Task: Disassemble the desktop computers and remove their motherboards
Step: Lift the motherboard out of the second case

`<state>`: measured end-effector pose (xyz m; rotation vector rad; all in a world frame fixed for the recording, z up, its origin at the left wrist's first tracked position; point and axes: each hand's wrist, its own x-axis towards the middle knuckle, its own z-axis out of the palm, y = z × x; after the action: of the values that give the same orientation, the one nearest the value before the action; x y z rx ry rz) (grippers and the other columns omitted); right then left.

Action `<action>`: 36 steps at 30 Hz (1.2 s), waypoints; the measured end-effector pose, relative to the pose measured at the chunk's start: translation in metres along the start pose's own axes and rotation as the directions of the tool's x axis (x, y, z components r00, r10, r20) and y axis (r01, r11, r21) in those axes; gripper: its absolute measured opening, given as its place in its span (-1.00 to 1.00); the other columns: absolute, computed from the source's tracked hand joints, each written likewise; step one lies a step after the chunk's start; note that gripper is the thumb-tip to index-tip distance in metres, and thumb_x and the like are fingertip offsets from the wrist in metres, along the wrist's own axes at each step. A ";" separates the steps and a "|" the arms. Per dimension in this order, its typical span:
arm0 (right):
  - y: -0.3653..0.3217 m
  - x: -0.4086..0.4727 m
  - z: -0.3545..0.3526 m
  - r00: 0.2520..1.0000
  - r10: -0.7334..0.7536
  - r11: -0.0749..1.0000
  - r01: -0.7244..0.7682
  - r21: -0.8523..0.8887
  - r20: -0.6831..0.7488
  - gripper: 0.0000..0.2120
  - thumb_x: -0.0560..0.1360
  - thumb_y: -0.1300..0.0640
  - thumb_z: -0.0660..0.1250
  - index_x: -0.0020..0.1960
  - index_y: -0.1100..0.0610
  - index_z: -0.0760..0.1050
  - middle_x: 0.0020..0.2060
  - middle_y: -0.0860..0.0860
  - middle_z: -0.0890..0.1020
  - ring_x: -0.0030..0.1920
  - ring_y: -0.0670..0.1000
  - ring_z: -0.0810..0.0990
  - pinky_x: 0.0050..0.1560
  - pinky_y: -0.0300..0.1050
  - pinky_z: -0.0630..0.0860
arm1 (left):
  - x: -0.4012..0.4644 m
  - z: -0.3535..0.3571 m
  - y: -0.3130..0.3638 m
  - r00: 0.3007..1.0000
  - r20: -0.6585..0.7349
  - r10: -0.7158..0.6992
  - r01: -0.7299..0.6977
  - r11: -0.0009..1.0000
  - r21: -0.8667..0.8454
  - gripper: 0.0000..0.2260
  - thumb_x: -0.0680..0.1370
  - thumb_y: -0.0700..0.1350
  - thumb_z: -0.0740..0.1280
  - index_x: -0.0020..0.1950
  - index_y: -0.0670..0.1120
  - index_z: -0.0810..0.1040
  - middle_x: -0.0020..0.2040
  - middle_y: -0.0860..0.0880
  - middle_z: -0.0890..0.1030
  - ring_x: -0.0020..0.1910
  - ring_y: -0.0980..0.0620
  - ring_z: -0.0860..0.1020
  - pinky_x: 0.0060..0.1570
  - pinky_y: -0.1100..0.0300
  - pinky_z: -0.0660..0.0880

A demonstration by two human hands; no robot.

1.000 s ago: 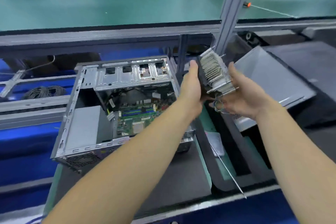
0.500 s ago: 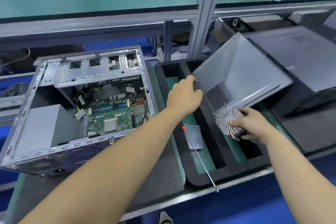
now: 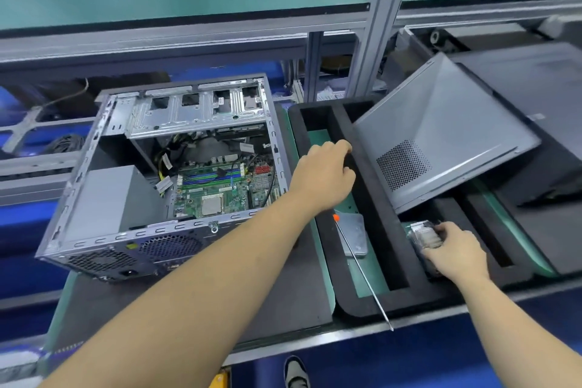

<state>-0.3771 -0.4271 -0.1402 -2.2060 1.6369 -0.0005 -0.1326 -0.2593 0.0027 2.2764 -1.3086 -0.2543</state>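
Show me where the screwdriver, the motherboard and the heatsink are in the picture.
screwdriver (image 3: 362, 272): head view, middle of its metal shaft.
motherboard (image 3: 220, 190): head view, green board inside the case.
heatsink (image 3: 423, 233): head view, metal fins above the right hand.

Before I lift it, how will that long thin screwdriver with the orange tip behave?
The long thin screwdriver with the orange tip looks light and stiff. Its round shaft would probably roll, and since it bridges the black foam tray's rim, it may pivot.
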 end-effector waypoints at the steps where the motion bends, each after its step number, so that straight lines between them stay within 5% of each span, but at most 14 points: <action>1: -0.001 -0.003 0.007 1.000 -0.012 1.000 0.012 0.028 -0.003 -0.48 0.35 -0.03 0.51 0.26 0.02 0.47 0.07 0.17 0.52 0.00 0.25 0.56 -0.03 0.04 0.48 | -0.001 0.000 0.001 1.000 -0.004 0.017 -0.017 1.000 0.015 -0.65 0.59 -0.10 0.21 0.38 -0.06 0.42 0.22 -0.07 0.55 0.21 -0.14 0.45 0.19 -0.10 0.45; 5: -0.003 -0.004 0.023 1.000 -0.014 0.998 0.012 0.067 0.020 -0.59 0.40 0.10 0.48 0.19 0.13 0.46 0.04 0.20 0.55 0.01 0.26 0.55 -0.09 0.04 0.47 | -0.002 -0.004 -0.004 0.997 -0.022 0.067 -0.065 0.995 0.080 -0.66 0.59 -0.11 0.21 0.37 -0.05 0.44 0.19 -0.06 0.57 0.15 -0.13 0.47 0.16 -0.09 0.45; 11: -0.033 0.003 -0.012 0.968 0.084 0.994 -0.067 -0.081 0.236 -0.78 0.42 0.04 0.39 -0.06 0.17 0.51 -0.07 0.15 0.62 -0.09 0.17 0.56 -0.02 -0.01 0.55 | -0.011 -0.022 -0.024 0.991 -0.094 0.094 -0.085 0.992 0.094 -0.66 0.58 -0.15 0.21 0.36 -0.07 0.47 0.16 -0.07 0.56 0.15 -0.14 0.45 0.17 -0.06 0.41; 17: -0.154 -0.013 -0.064 0.977 -0.211 0.977 0.211 0.020 -0.004 -0.82 0.47 0.11 0.29 -0.07 0.17 0.62 -0.13 0.15 0.65 -0.13 0.18 0.56 -0.04 0.01 0.55 | -0.025 -0.058 -0.072 0.987 -0.143 0.069 -0.051 0.990 0.130 -0.68 0.59 -0.14 0.21 0.34 -0.08 0.48 0.22 -0.08 0.54 0.19 -0.14 0.44 0.19 -0.08 0.41; 20: -0.234 -0.044 -0.076 0.875 -0.443 0.864 0.475 0.165 -0.196 -0.85 0.51 0.10 0.28 -0.07 0.05 0.63 -0.13 0.03 0.67 -0.08 0.12 0.58 -0.01 -0.05 0.53 | -0.033 -0.081 -0.106 0.984 -0.175 0.024 0.006 0.985 0.172 -0.70 0.59 -0.12 0.20 0.32 -0.06 0.48 0.18 -0.05 0.56 0.16 -0.12 0.46 0.15 -0.07 0.44; 24: -0.320 -0.093 -0.068 0.637 -0.701 0.577 0.771 0.269 -0.321 -0.82 0.56 0.15 0.28 0.04 0.09 0.65 -0.22 -0.13 0.63 -0.18 -0.06 0.58 -0.08 -0.18 0.48 | -0.046 -0.107 -0.158 0.980 -0.197 -0.032 0.076 0.972 0.221 -0.71 0.59 -0.09 0.22 0.30 -0.07 0.49 0.14 -0.03 0.57 0.14 -0.11 0.48 0.13 -0.06 0.46; 27: -0.364 -0.113 -0.042 0.535 -0.817 0.485 0.839 0.248 -0.214 -0.81 0.57 0.18 0.26 0.07 0.15 0.64 -0.18 -0.02 0.66 -0.19 -0.01 0.57 -0.10 -0.11 0.50 | -0.051 -0.120 -0.192 0.982 -0.175 -0.069 0.120 0.946 0.300 -0.69 0.58 -0.06 0.22 0.31 -0.05 0.49 0.15 -0.06 0.59 0.13 -0.13 0.49 0.08 -0.03 0.47; 31: -0.388 -0.104 -0.005 0.563 -0.819 0.573 0.807 0.140 0.112 -0.73 0.61 0.16 0.20 0.23 0.08 0.58 0.03 0.03 0.66 -0.14 0.01 0.59 -0.12 -0.10 0.55 | -0.056 -0.124 -0.228 0.990 -0.036 -0.136 0.136 0.870 0.474 -0.68 0.60 0.00 0.17 0.32 -0.04 0.46 0.18 -0.06 0.55 0.17 -0.12 0.48 0.12 -0.01 0.42; 36: -0.387 -0.086 0.025 0.562 -0.780 0.507 0.825 -0.248 0.274 -0.74 0.59 0.17 0.15 0.17 0.11 0.56 0.04 0.10 0.64 -0.02 0.14 0.59 -0.02 0.04 0.59 | -0.049 -0.127 -0.253 0.994 -0.029 -0.101 0.101 0.854 0.511 -0.72 0.59 0.00 0.14 0.23 -0.02 0.52 0.11 -0.04 0.57 0.12 -0.11 0.49 0.13 0.00 0.37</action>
<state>-0.0424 -0.2475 -0.0236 -2.9763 0.3874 0.1885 0.0831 -0.0716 -0.0205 2.7907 -1.3807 0.0777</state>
